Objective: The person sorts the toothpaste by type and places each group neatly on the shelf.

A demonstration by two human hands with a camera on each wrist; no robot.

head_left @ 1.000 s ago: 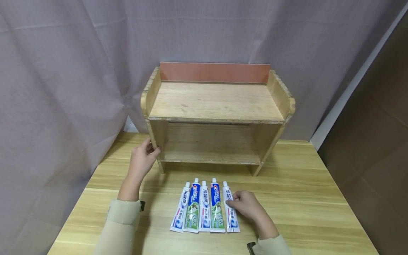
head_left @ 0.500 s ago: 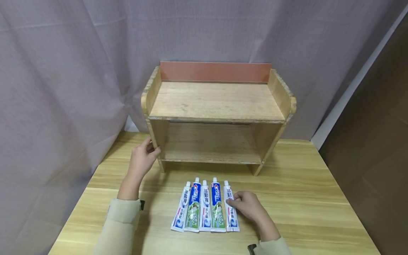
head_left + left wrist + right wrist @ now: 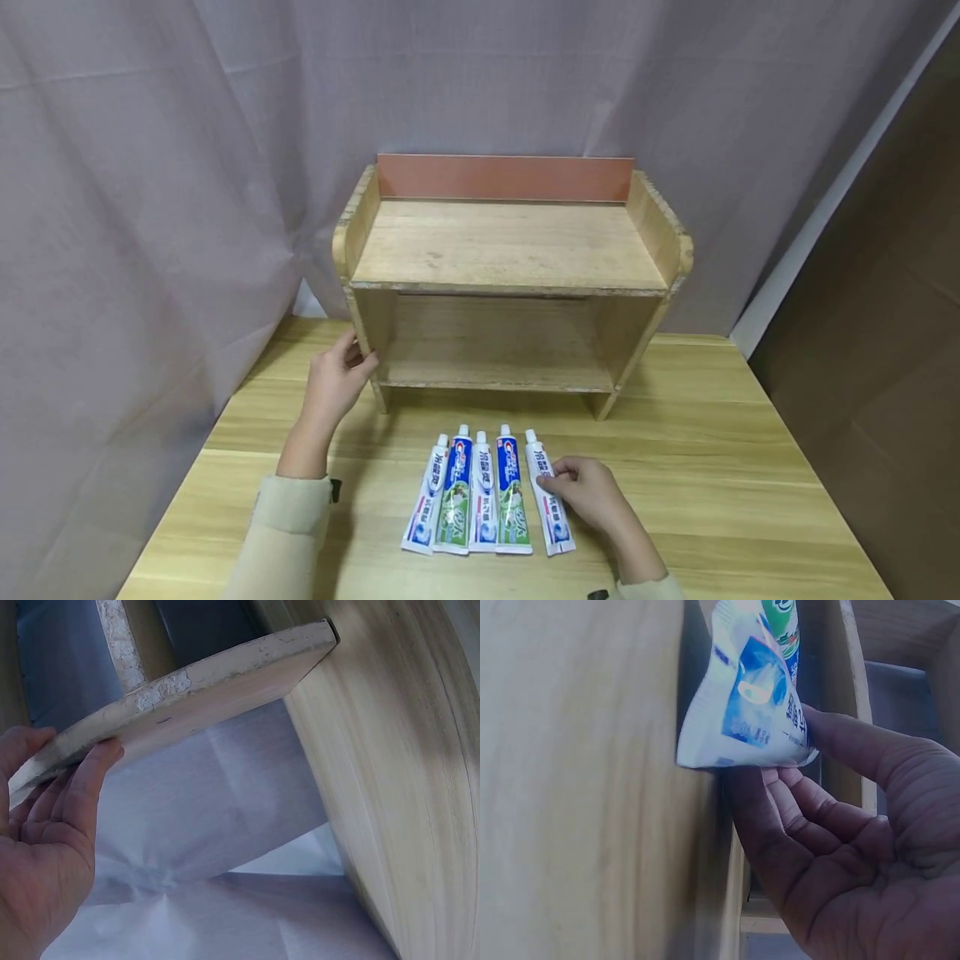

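My left hand (image 3: 334, 390) holds the front edge of the left side panel (image 3: 217, 690) of a small wooden shelf (image 3: 510, 245). In the left wrist view its thumb lies on one side of that panel and its fingers on the other. On the table, my right hand (image 3: 592, 492) pinches a white and blue toothpaste tube (image 3: 555, 527) between thumb and fingers, its crimped end (image 3: 705, 750) pointing towards me. This tube slants at the right end of a row, apart from a blue and green toothpaste tube (image 3: 513, 500). Further left are a white tube (image 3: 483, 504), another blue-green tube (image 3: 456, 500) and another white tube (image 3: 424, 504).
The shelf has an upper board, a lower board (image 3: 495, 350) and a reddish back strip (image 3: 502, 177). It stands behind the tubes on a wood-grain table (image 3: 720, 467). A grey curtain (image 3: 480, 75) hangs behind, and a dark brown surface (image 3: 877, 283) rises at right.
The crimped end of the rightmost tube has swung to the right, widening its gap from the neighbouring tube. My right hand has shifted slightly right with it. The left hand keeps its hold on the shelf.
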